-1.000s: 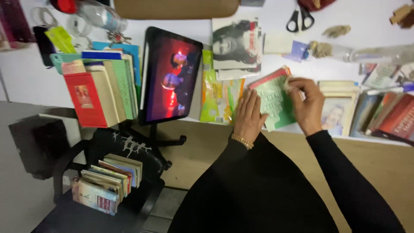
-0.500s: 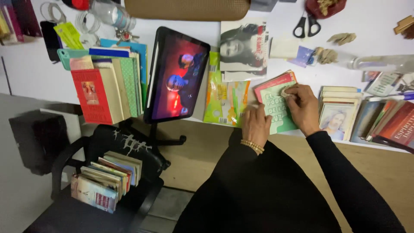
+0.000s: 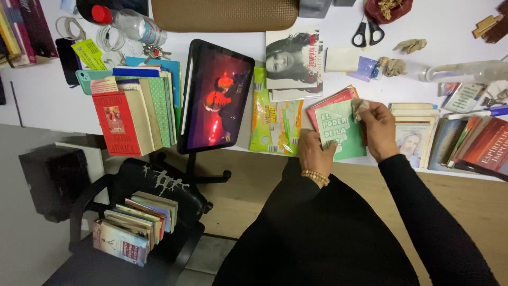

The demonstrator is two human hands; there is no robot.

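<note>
A green paperback book [image 3: 338,130] lies on the white table [image 3: 42,100], on top of a red-edged book. My left hand [image 3: 313,153] presses its lower left corner with the fingers. My right hand [image 3: 378,130] pinches a small crumpled beige cloth [image 3: 360,107] at the book's upper right corner. Both arms wear black sleeves, and a bead bracelet circles the left wrist.
A lit tablet [image 3: 214,95] stands on a stand left of the book, beside an upright row of books [image 3: 132,111]. More books [image 3: 450,137] lie to the right. Scissors [image 3: 366,29], a plastic bottle [image 3: 132,24] and crumpled wipes sit farther back. A black chair [image 3: 143,212] below holds books.
My right hand moved with the cloth from the book's cover up to its upper right corner. My left hand slid down to the lower left corner, uncovering the cover.
</note>
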